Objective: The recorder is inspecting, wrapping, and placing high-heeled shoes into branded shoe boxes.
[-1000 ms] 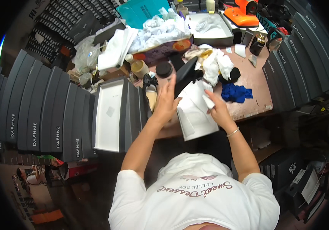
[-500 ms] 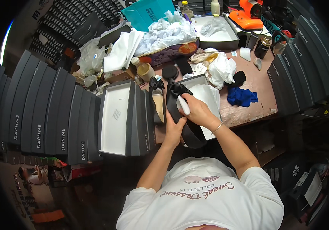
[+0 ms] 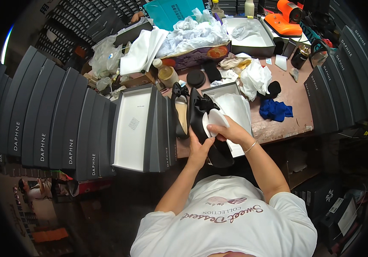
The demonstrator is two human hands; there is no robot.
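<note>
A black pointed-toe dress shoe with a bow on its front (image 3: 206, 128), held just above the near edge of the table, between both hands. Glossy upper, so likely a little slippery; light enough for one hand, by the look of it. Stiff along the sole and at the heel, softer at the sides; best taken under the sole or round the heel end, not by the bow, which would crush or pull loose. Left hand (image 3: 199, 153) cupped beneath the heel half, fingers wrapped around it, grip closed on the shoe. Right hand (image 3: 232, 130) over the opening, grip pinching a wad of white tissue paper (image 3: 216, 121) at the shoe's mouth; soft, weightless stuff, easily torn.

Just left, a second black bow-trimmed shoe (image 3: 180, 109) lying on the table, sole-side partly turned, touching nothing held. Just right, under the right wrist, an open white-lined shoe box (image 3: 235, 107) with more white paper inside. Further left, an upturned grey box lid with white inside (image 3: 133, 128), beside a row of dark grey shoe boxes standing on edge (image 3: 55, 124). On the worn pinkish-brown table (image 3: 295, 98): a crumpled blue cloth (image 3: 275, 110), a heap of white cloth (image 3: 256, 77), a small brown bottle with a white cap (image 3: 166, 73), a round black lid (image 3: 196, 78). At the far edge, a mound of pale tissue paper (image 3: 196, 32) and an orange handheld appliance (image 3: 289, 17).
</note>
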